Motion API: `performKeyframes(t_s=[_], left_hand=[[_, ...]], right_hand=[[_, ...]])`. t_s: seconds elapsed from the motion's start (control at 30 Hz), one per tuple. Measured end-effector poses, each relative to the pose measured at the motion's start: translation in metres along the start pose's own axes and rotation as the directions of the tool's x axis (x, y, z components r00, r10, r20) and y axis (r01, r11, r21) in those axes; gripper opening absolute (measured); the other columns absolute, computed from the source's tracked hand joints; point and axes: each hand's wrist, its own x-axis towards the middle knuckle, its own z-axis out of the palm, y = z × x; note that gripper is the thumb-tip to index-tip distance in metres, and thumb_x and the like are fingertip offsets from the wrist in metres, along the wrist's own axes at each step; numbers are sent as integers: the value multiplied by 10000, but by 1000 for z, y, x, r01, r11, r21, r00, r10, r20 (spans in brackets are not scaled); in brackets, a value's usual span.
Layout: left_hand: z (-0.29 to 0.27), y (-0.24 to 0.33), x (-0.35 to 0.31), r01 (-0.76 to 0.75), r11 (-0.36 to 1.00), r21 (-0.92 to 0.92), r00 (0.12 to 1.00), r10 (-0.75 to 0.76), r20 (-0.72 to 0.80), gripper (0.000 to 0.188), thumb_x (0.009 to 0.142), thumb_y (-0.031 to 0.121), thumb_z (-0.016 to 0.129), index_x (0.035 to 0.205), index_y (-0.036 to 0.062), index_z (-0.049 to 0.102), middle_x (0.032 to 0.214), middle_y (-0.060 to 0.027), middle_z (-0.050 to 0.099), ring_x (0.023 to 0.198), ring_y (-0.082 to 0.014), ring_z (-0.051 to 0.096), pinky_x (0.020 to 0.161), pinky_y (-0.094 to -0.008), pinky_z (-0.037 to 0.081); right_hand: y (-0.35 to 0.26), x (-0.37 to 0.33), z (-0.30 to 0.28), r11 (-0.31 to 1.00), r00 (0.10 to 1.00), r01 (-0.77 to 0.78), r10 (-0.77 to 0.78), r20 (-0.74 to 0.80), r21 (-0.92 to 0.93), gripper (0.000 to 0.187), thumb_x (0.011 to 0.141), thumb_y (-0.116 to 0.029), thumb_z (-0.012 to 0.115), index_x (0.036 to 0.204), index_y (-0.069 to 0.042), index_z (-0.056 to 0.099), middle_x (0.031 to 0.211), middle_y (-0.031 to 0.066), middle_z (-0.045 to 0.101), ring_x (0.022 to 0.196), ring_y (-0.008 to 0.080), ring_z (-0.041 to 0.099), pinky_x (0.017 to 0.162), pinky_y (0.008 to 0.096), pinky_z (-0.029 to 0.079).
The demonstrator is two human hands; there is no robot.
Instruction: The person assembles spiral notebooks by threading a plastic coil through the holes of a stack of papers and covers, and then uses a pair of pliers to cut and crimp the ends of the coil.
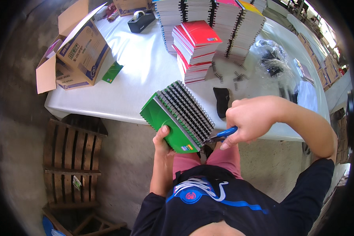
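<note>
My left hand [163,141] is closed round a stack of spiral notebooks [173,131] with green covers, its thumb lying on the top cover. The stack is tilted in front of the table, its black coil bindings turned up and to the right. In my right hand [251,119] is a pair of blue-handled pliers [227,133]. Their dark jaws are at the lower right corner of the stack, by the coil ends; whether they grip a wire is too small to tell. A black pouch-like object [222,102] lies on the table just beyond my right hand.
On the white table [141,78] stand red-covered notebooks [196,49], tall stacks of bound books [240,31], an open cardboard box [80,55], a tape dispenser [141,21] and a clear plastic bag [273,59]. Loose coils [238,76] lie near the stacks. A wooden slatted chair [72,157] stands at left.
</note>
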Motion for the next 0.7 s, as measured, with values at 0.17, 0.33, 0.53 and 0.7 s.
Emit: performKeyframes(t_s=[0.17, 0.33, 0.53, 0.7], left_hand=[[-1, 0, 0, 9, 1000, 8, 997, -9, -72, 701, 749, 310, 683, 1298, -26, 406, 1195, -184, 543, 1048, -295, 584, 892, -414, 505], [0, 7, 3, -21, 999, 26, 998, 22, -61, 652, 783, 306, 661, 1291, -19, 414, 1181, -177, 552, 1026, -285, 589, 882, -407, 504], [15, 6, 28, 95, 995, -20, 995, -95, 40, 571, 852, 337, 616, 1280, 0, 445, 1179, -161, 572, 1031, -282, 598, 874, -429, 513], [40, 6, 43, 243, 968, -66, 969, -239, 62, 528, 867, 302, 605, 1271, -4, 455, 1188, -175, 571, 1050, -288, 595, 916, -444, 490]], right_hand=[[15, -1, 6, 1000, 990, 16, -19, -137, -20, 467, 801, -523, 616, 786, -58, 659, 709, 91, 637, 761, 268, 632, 757, 377, 504], [100, 11, 67, 959, 657, -154, -81, -750, -239, 552, 646, -503, 749, 1030, -135, 601, 995, 73, 548, 1040, 268, 525, 948, 544, 353], [201, 84, 171, 899, 425, -385, 374, -824, 209, 767, 602, -616, 721, 1193, -157, 553, 1140, 90, 544, 1157, 276, 487, 1027, 535, 288], [170, 92, 155, 939, 212, 129, 288, -934, 319, 1023, 632, -699, 664, 1423, -171, 288, 1344, 174, 408, 1266, 311, 396, 1034, 509, 298]])
